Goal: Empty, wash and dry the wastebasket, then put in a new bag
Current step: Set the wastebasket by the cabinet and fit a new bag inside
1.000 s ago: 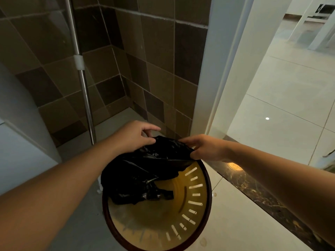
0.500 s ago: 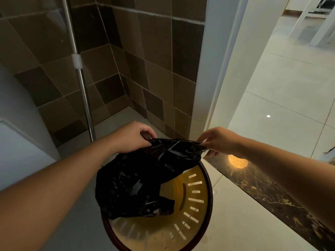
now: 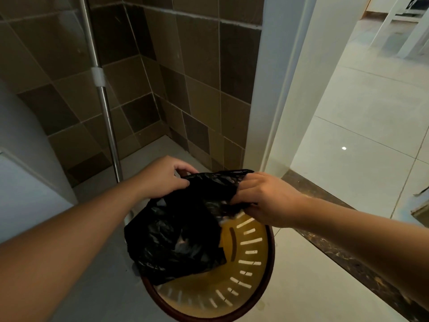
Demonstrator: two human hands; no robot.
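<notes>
A round wastebasket [image 3: 249, 273] with a dark brown rim and a yellow slotted inside stands on the floor below me. A crumpled black plastic bag [image 3: 176, 238] hangs over its far left part and reaches down into it. My left hand [image 3: 162, 177] pinches the bag's upper edge at the left. My right hand [image 3: 264, 198] grips the bag's upper edge at the right, fingers curled into the plastic. The two hands hold the bag's top just above the basket's far rim.
A metal pole [image 3: 104, 105] stands against the brown tiled wall [image 3: 197, 89] behind the basket. A white door frame [image 3: 285, 89] rises at the right. A dark marble threshold [image 3: 343, 242] runs along the right, with a pale tiled floor [image 3: 362, 126] beyond. A white cabinet side [image 3: 21, 173] stands left.
My right hand has moved in toward the left hand and now grips more of the bag's edge. The bag's top is bunched narrower and hangs deeper over the basket.
</notes>
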